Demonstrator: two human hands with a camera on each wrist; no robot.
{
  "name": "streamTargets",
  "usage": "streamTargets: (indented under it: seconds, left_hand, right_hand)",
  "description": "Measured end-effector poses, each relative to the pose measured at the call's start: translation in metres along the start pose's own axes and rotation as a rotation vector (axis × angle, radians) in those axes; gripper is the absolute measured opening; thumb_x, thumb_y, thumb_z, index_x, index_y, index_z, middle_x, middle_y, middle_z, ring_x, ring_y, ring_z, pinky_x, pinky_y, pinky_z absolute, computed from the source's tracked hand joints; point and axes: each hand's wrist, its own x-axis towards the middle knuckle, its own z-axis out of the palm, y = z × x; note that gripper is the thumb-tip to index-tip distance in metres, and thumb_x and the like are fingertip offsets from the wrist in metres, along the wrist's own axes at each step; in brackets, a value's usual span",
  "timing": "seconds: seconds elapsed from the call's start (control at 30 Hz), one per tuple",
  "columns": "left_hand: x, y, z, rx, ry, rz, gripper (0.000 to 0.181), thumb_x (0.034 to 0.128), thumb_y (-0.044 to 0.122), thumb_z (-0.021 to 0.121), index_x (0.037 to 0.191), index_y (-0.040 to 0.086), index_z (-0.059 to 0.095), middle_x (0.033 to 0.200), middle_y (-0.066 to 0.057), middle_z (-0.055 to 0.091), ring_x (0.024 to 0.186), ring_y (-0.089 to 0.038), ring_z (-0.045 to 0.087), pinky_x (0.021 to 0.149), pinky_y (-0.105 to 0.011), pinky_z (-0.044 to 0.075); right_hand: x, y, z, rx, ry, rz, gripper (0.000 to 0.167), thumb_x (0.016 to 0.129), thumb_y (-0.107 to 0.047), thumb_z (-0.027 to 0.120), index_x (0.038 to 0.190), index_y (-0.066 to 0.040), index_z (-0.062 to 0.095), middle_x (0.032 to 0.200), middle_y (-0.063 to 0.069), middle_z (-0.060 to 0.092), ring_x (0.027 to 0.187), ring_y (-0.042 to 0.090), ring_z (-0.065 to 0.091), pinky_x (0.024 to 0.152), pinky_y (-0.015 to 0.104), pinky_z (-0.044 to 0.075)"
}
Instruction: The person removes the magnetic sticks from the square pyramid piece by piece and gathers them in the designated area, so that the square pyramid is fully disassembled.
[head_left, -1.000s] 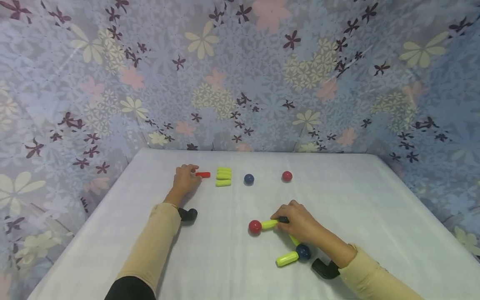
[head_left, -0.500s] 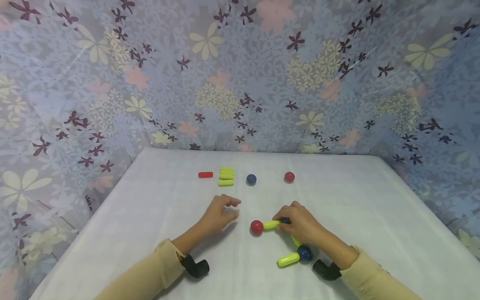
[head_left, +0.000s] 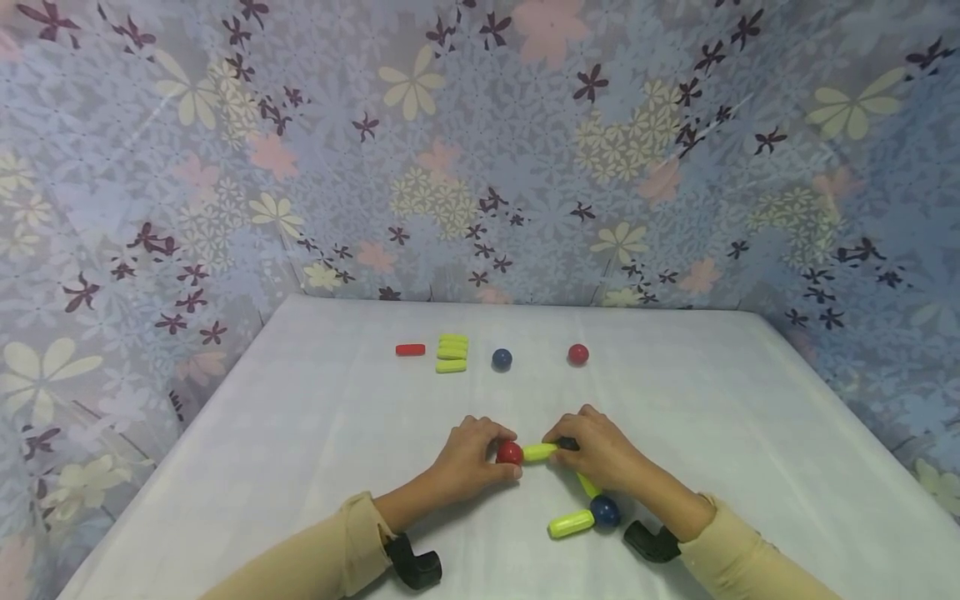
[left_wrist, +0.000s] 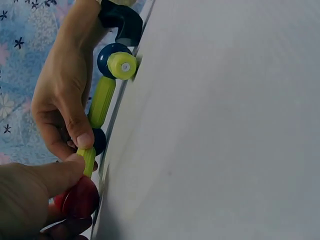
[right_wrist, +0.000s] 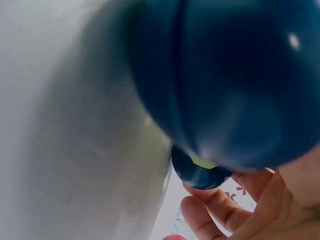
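Several yellow rods and balls form a connected chain on the white table. My left hand [head_left: 468, 462] holds the red ball [head_left: 510, 453] at the chain's left end between thumb and fingers. From that ball a short yellow rod [head_left: 537, 452] leads to a dark blue ball [left_wrist: 99, 141], which my right hand [head_left: 600, 450] grips, mostly covering it. Another yellow rod [left_wrist: 102, 101] runs down to a second dark blue ball [head_left: 604, 512], large and close in the right wrist view. A further yellow rod [head_left: 570, 523] sticks out leftward from it.
Towards the back of the table [head_left: 675, 383] lie a red rod [head_left: 410, 350], a group of yellow rods [head_left: 452, 353], a blue ball [head_left: 502, 359] and a red ball [head_left: 577, 354]. Black wrist mounts [head_left: 414, 567] hang near both sleeves. Floral cloth [head_left: 480, 150] stands behind.
My left hand has left the red rod at the back left, moved forward and right, and taken hold of the chain's red ball. My right hand has stayed nearly still.
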Motion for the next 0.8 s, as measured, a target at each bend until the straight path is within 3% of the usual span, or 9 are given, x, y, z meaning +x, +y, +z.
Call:
streamTargets:
  seconds: [0.33,0.5,0.7,0.8]
  left_hand:
    - [0.001,0.001,0.002,0.005,0.02,-0.007,0.036,0.0751,0.033,0.077,0.106,0.017,0.068,0.093,0.005,0.063,0.086,-0.008,0.045,0.075,-0.024,0.036]
    - [-0.001,-0.002,-0.003,-0.039,0.014,-0.013,0.033,0.0763,0.03,0.077,0.105,0.017,0.068,0.093,0.006,0.062,0.088,-0.008,0.047,0.075,-0.022,0.039]
    - [-0.002,-0.012,-0.014,-0.132,0.03,-0.049,0.031,0.0778,0.024,0.075,0.107,0.015,0.068,0.092,0.004,0.061,0.089,-0.011,0.05,0.074,-0.023,0.042]
    - [0.004,-0.016,-0.016,-0.15,0.038,-0.039,0.033,0.0785,0.025,0.074,0.11,0.015,0.067,0.095,0.004,0.063,0.09,-0.013,0.05,0.075,-0.024,0.041]
  right_hand:
    - [0.0,0.002,0.0,-0.014,0.001,-0.038,0.017,0.078,-0.019,0.074,0.095,-0.021,0.073,0.09,-0.012,0.067,0.081,0.007,0.042,0.069,0.022,0.036]
    - [-0.001,0.004,0.0,-0.025,0.003,-0.074,0.015,0.079,-0.019,0.073,0.094,-0.02,0.072,0.09,-0.011,0.067,0.082,0.007,0.043,0.07,0.022,0.037]
    - [-0.004,0.012,-0.002,-0.001,0.005,-0.024,0.016,0.079,-0.018,0.074,0.094,-0.02,0.072,0.09,-0.011,0.066,0.082,0.008,0.043,0.069,0.022,0.038]
    - [-0.004,0.013,-0.003,0.02,-0.006,-0.015,0.015,0.079,-0.018,0.073,0.094,-0.021,0.072,0.089,-0.012,0.064,0.083,0.008,0.043,0.069,0.022,0.038]
